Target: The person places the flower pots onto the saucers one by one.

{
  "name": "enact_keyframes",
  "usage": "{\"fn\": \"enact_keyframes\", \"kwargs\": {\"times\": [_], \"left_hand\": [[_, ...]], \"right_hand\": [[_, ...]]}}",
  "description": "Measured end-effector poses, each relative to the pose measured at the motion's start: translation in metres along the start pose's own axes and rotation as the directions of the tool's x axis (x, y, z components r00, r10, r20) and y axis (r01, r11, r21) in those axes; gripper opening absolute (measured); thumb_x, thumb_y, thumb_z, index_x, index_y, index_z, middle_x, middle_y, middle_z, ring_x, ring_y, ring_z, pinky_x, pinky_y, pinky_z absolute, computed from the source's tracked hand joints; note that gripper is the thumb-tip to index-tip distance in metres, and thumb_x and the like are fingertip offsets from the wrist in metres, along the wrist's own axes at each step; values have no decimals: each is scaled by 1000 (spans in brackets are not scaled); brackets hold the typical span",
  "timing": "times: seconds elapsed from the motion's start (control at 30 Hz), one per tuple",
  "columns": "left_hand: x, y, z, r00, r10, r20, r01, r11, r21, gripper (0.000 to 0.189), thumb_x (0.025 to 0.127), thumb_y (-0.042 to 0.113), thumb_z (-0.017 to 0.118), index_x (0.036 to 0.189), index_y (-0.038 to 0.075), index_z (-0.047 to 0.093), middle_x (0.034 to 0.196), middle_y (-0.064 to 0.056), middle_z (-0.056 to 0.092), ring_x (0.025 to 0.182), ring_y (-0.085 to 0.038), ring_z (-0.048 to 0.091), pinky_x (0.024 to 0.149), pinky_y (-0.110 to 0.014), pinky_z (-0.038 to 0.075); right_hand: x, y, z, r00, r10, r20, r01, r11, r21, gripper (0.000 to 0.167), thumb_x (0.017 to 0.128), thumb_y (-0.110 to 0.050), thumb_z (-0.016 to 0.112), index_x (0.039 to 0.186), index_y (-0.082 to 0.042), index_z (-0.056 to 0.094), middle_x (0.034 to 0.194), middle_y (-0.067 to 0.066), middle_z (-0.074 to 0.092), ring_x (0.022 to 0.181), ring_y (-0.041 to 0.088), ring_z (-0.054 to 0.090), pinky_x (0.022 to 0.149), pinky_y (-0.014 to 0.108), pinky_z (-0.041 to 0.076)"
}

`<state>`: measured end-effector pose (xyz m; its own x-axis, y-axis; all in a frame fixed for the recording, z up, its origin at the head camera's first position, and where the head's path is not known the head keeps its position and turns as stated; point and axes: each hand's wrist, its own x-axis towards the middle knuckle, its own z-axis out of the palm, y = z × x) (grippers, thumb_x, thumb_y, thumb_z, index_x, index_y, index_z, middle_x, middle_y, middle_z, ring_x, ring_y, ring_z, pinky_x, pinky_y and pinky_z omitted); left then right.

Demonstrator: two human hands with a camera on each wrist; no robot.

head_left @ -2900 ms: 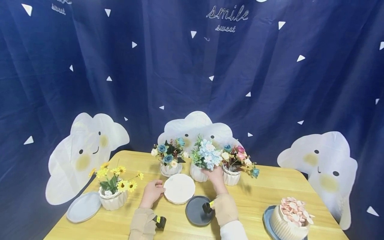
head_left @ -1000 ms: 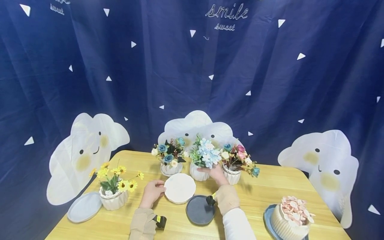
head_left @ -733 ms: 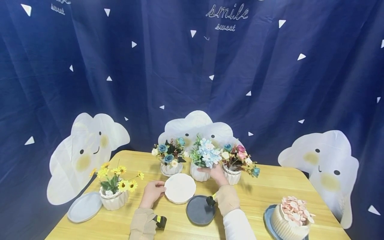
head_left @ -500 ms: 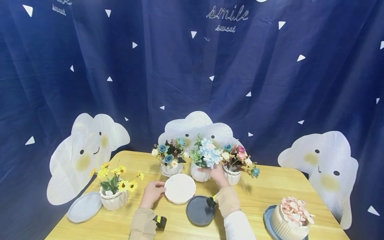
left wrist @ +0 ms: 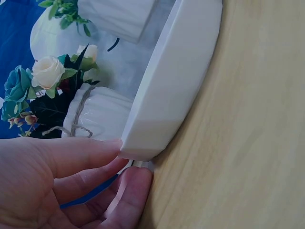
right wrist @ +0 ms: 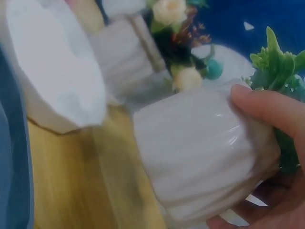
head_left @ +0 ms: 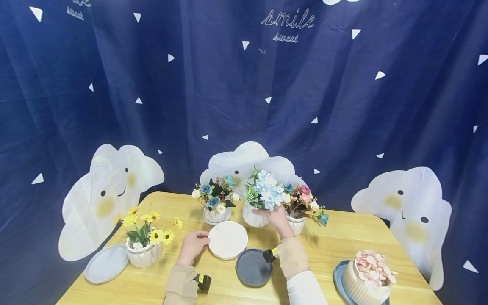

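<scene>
My right hand (head_left: 277, 219) grips the white ribbed flowerpot (right wrist: 205, 148) with pale blue flowers (head_left: 268, 189) and green leaves. The thumb lies along the pot's upper side, and other fingers wrap partly out of sight behind it. In the left wrist view this pot (left wrist: 119, 19) hangs tilted in the picture, apparently just off the table. My left hand (head_left: 195, 245) pinches the near-left edge of a round white plate (head_left: 228, 240) with faceted sides. In the left wrist view, thumb and fingers (left wrist: 136, 188) meet at the plate's end.
A dark grey round plate (head_left: 254, 267) lies before the white one. Pots with blue roses (head_left: 216, 215) and pink roses (head_left: 296, 224) flank the lifted pot. Yellow flowers (head_left: 144, 255) and a pale grey plate (head_left: 106, 263) stand left; a pink-flowered pot (head_left: 365, 283) sits on a blue plate (head_left: 339, 277) right.
The right hand, first placed against the blue-flowered pot, has raised it slightly and shifted it a little right. The left hand and the white plate have stayed where they were.
</scene>
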<state>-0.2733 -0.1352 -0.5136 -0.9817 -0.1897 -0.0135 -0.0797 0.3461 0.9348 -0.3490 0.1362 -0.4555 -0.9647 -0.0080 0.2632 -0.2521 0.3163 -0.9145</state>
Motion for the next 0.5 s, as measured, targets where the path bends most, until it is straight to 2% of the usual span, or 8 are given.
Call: {"fn": "enact_keyframes", "kwargs": {"times": [0.17, 0.37, 0.5], "left_hand": [[0, 1, -1, 1000, -11, 0, 11, 1000, 4, 25, 83, -2, 65, 106, -13, 67, 100, -26, 69, 76, -19, 69, 70, -32, 61], [-1, 0, -1, 1000, -9, 6, 9, 1000, -4, 25, 84, -2, 65, 106, -13, 67, 97, -25, 69, 77, -19, 69, 71, -32, 61], [-1, 0, -1, 1000, -11, 5, 11, 1000, -7, 24, 84, -3, 64, 106, -13, 67, 97, -24, 70, 78, -19, 69, 71, -32, 61]], "right_hand": [[-2, -9, 0, 1000, -24, 6, 24, 998, 54, 97, 62, -11, 89, 146, -11, 39, 148, 14, 47, 137, 34, 44, 118, 48, 31], [-8, -19, -1, 1000, 5, 12, -5, 999, 50, 95, 64, -13, 89, 145, -11, 40, 147, 14, 48, 135, 34, 45, 117, 50, 33], [-11, -26, -2, 1000, -19, 10, 18, 999, 32, 96, 63, -14, 90, 145, -10, 41, 146, 14, 49, 135, 34, 45, 116, 50, 34]]}}
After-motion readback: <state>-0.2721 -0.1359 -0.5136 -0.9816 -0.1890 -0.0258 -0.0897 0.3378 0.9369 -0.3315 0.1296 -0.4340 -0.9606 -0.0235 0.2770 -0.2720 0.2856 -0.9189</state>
